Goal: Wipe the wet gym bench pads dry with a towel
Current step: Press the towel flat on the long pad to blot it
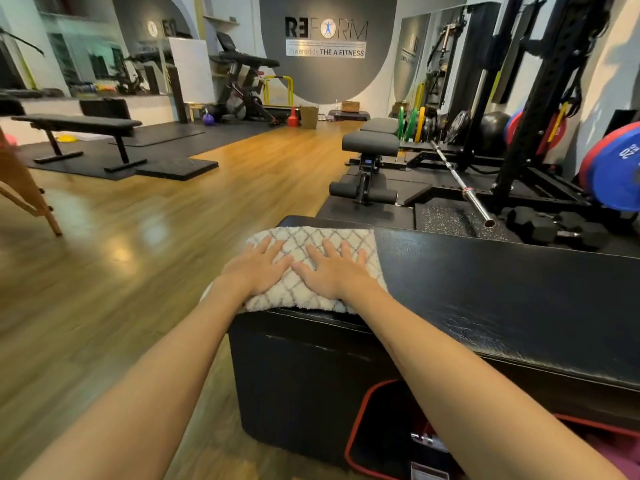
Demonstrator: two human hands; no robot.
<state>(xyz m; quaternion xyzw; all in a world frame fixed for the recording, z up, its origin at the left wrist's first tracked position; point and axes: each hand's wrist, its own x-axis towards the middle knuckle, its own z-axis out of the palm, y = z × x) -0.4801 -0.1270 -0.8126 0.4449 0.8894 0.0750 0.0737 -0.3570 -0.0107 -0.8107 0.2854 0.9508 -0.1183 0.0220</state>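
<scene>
- black padded bench top (502, 299): glossy vinyl surface, runs from the near left corner away to the right; boxy black base below it.
- towel (311, 271): cream pile with a grey lattice pattern, folded flat, lying at the left end of the bench top; its near edge hangs slightly over the front edge of the pad.
- left hand (258, 268): palm down on the left half of the towel, fingers straight and spread, pressing, gripping nothing.
- right hand (334, 271): palm down on the right half of the towel, fingers straight and spread, likewise flat and not curled round anything; thumbs of both hands nearly touching.
- wooden floor (138, 254): light brown planks, left of the bench.
- flat bench (79, 124): black, on dark mats, far left.
- adjustable bench (370, 143): grey-black, beyond the bench top.
- barbell (460, 183): steel, slanting down by the black rack (540, 98).
- weight plates (616, 168): blue and red, far right.
- wall sign (325, 38): reads "reform".
</scene>
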